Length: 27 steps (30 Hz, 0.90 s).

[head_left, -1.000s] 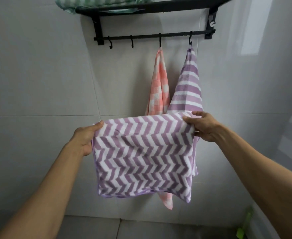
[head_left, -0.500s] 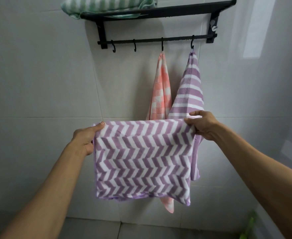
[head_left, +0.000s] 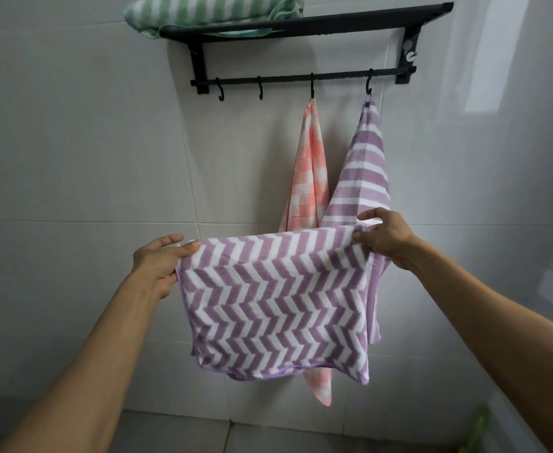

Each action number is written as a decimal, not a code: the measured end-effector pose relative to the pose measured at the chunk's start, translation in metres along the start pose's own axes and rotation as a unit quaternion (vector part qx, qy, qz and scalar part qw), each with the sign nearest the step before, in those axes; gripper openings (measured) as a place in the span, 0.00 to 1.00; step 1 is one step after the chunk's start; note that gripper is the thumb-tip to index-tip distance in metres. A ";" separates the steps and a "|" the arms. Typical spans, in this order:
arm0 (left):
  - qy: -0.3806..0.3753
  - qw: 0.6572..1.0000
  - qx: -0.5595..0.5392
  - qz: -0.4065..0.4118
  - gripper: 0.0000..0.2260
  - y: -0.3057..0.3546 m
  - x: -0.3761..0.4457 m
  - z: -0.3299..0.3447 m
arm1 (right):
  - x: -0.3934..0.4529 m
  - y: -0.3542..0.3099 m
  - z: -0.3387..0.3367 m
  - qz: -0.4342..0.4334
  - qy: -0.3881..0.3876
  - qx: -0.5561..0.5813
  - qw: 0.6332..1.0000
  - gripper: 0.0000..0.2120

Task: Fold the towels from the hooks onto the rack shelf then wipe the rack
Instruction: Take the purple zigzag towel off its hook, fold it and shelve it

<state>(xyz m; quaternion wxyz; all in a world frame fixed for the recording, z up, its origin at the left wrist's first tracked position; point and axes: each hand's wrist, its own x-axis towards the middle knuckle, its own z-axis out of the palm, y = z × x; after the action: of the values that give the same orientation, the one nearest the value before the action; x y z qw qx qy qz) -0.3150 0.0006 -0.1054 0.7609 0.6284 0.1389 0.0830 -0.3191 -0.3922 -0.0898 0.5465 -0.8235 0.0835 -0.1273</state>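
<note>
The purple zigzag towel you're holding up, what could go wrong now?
The purple zigzag towel is only pinched at its top corners by the left hand and right hand, so a corner might slip and undo the fold. Lifting it to the rack shelf could brush the pink checked towel off its hook.

Soft daylight, sharp, edges bowed

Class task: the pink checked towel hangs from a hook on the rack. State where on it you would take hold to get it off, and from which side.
Grip the pink checked towel at its gathered top just under its hook, coming from the front and lifting up. There the cloth narrows to a bunch; lower down the chevron towel covers it.
</note>
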 end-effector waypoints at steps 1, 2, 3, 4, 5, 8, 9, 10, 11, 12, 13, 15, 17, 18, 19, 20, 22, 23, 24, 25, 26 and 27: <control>-0.006 1.000 0.010 0.005 0.18 0.000 0.000 -0.001 | 0.000 -0.001 0.001 -0.002 0.006 0.017 1.000 0.13; -0.016 1.000 0.021 0.008 0.18 0.001 -0.001 -0.001 | 0.000 -0.002 0.001 -0.002 0.011 0.031 0.999 0.11; -0.028 0.999 0.034 0.013 0.19 0.002 -0.002 -0.003 | -0.002 -0.005 0.000 0.003 0.005 0.041 0.999 0.09; -0.043 0.998 0.051 0.020 0.21 0.004 -0.004 -0.003 | -0.001 -0.007 -0.001 0.011 -0.015 0.052 0.998 0.10; -0.056 0.995 0.073 0.029 0.24 0.006 -0.006 -0.004 | -0.001 -0.009 -0.003 0.020 -0.047 0.065 0.997 0.12; -0.058 0.979 0.187 0.063 0.32 0.007 -0.009 -0.002 | 0.000 -0.010 -0.007 0.029 -0.105 -0.012 0.994 0.26; -0.044 0.968 0.236 0.078 0.33 0.007 -0.008 -0.001 | -0.002 -0.011 -0.005 0.013 -0.096 -0.083 0.992 0.25; -0.029 0.955 0.281 0.091 0.32 0.007 -0.006 0.000 | -0.003 -0.011 -0.003 -0.008 -0.074 -0.146 0.986 0.20; -0.016 0.943 0.317 0.101 0.31 0.006 -0.006 0.001 | -0.004 -0.011 -0.001 -0.021 -0.051 -0.180 0.982 0.11; -0.006 0.932 0.346 0.109 0.27 0.006 -0.006 0.000 | -0.007 -0.012 0.000 -0.026 -0.041 -0.193 0.980 0.03; -0.006 0.922 0.369 0.116 0.24 0.006 -0.006 -0.001 | -0.007 -0.011 -0.002 -0.027 -0.044 -0.195 0.979 0.05; -0.024 0.913 0.389 0.123 0.18 0.011 -0.005 -0.006 | -0.002 -0.009 -0.009 -0.005 -0.091 -0.165 0.982 0.06; -0.059 0.938 0.312 0.137 0.19 0.025 -0.005 -0.013 | -0.002 -0.016 -0.017 0.007 -0.131 -0.062 0.989 0.09; -0.087 0.958 0.232 0.143 0.24 0.034 -0.004 -0.017 | -0.002 -0.021 -0.021 0.003 -0.137 0.017 0.990 0.09; -0.114 0.970 0.159 0.144 0.29 0.041 -0.002 -0.020 | -0.005 -0.026 -0.024 -0.001 -0.137 0.099 0.986 0.09; -0.139 0.973 0.121 0.138 0.33 0.043 -0.002 -0.021 | -0.010 -0.030 -0.025 -0.001 -0.142 0.160 0.977 0.09; -0.175 0.968 0.143 0.106 0.38 0.026 -0.007 -0.021 | -0.018 -0.024 -0.022 0.025 -0.190 0.152 0.970 0.16; -0.174 0.969 0.158 0.077 0.39 0.011 -0.009 -0.020 | -0.023 -0.015 -0.018 0.043 -0.213 0.114 0.969 0.22; -0.160 0.974 0.153 0.051 0.38 -0.003 -0.009 -0.019 | -0.027 -0.004 -0.014 0.062 -0.222 0.084 0.969 0.29; -0.138 0.981 0.130 0.033 0.33 -0.013 -0.008 -0.017 | -0.028 0.007 -0.011 0.073 -0.216 0.086 0.970 0.38; -0.116 0.988 0.099 0.014 0.27 -0.018 -0.005 -0.016 | -0.028 0.018 -0.008 0.082 -0.194 0.117 0.971 0.44; -0.099 0.993 0.068 0.000 0.20 -0.019 -0.002 -0.016 | -0.030 0.025 -0.005 0.094 -0.177 0.166 0.966 0.46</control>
<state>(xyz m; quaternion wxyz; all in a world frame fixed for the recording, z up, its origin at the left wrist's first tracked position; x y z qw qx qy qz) -0.3233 0.0114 -0.1264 0.7268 0.6834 0.0684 0.0105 -0.3489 -0.3984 -0.1141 0.6913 -0.7189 0.0403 0.0604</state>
